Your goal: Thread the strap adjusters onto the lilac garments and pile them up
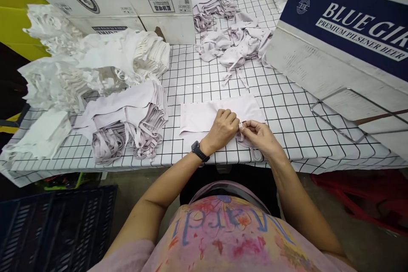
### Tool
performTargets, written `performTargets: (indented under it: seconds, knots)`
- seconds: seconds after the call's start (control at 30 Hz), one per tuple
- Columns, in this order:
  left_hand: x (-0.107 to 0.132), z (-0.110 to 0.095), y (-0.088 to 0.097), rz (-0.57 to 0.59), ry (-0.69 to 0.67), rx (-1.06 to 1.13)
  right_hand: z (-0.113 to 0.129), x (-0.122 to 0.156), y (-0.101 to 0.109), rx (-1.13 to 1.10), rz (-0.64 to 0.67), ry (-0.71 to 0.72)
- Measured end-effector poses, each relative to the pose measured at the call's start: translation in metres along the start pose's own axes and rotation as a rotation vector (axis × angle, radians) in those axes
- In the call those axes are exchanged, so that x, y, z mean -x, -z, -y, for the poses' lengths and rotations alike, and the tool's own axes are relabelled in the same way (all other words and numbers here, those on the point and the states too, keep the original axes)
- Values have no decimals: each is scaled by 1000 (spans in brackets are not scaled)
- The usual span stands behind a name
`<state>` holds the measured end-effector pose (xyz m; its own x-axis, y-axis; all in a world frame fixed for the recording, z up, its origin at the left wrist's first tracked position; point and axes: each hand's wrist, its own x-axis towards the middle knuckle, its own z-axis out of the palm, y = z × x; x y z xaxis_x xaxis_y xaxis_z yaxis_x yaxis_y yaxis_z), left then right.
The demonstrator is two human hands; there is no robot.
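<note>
A pale lilac fabric piece (204, 114) lies flat on the grid-patterned table (287, 110), near its front edge. My left hand (223, 129) rests on the piece with its fingers curled, pinching the near edge. My right hand (259, 136) meets it there, fingers pinched on the same edge, where a thin strap and a small fitting sit. A strap loop hangs over the table edge below my right hand. A dark watch sits on my left wrist.
A stack of lilac pieces with straps (127, 127) lies to the left, white pieces (79, 68) heaped behind it. Loose lilac pieces (232, 38) lie further back. Cardboard boxes (344, 38) stand right and rear left. A wire frame (347, 114) lies at the right.
</note>
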<state>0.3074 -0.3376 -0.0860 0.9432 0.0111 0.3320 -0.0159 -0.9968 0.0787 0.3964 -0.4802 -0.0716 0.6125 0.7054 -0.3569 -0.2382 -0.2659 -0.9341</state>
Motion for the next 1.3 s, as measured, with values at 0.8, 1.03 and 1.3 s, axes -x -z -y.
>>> performTargets:
  seconds: [0.8, 1.03, 1.3]
  knots:
    - [113, 51, 37, 25, 656, -76, -2, -42, 19, 1250, -288, 263]
    - [124, 44, 48, -83, 670, -84, 7, 35, -6, 837, -273, 534]
    - [115, 50, 40, 221, 486, 131, -126, 80, -64, 598, 269, 199]
